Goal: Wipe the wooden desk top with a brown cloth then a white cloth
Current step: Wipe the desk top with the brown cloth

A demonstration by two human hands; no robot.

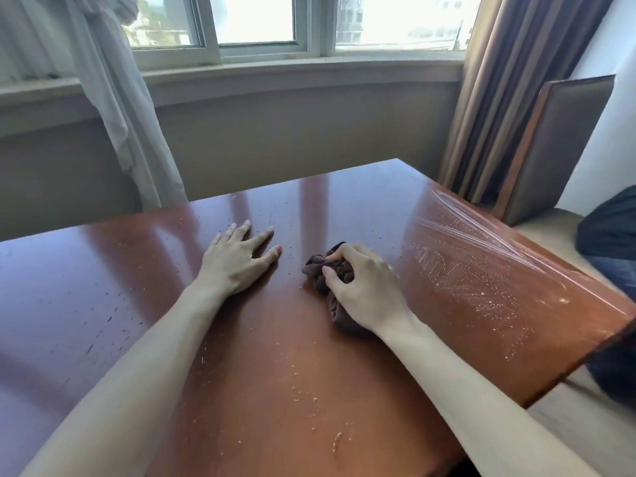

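The glossy reddish wooden desk top (144,304) fills the lower view, dotted with pale crumbs and dark specks. A crumpled brown cloth (318,266) lies on it near the middle. My right hand (364,287) grips the cloth, fingers curled over its bunched top, pressing it onto the wood. My left hand (237,256) rests flat on the desk to the left of the cloth, fingers spread and straight. No white cloth is in view.
Whitish smear streaks and dust (461,263) mark the desk's right side. A padded wood-framed panel (550,146) leans against the wall at right, next to brown curtains (509,80). Sheer white curtain (113,108) hangs at left. Dark fabric (609,232) lies beyond the right edge.
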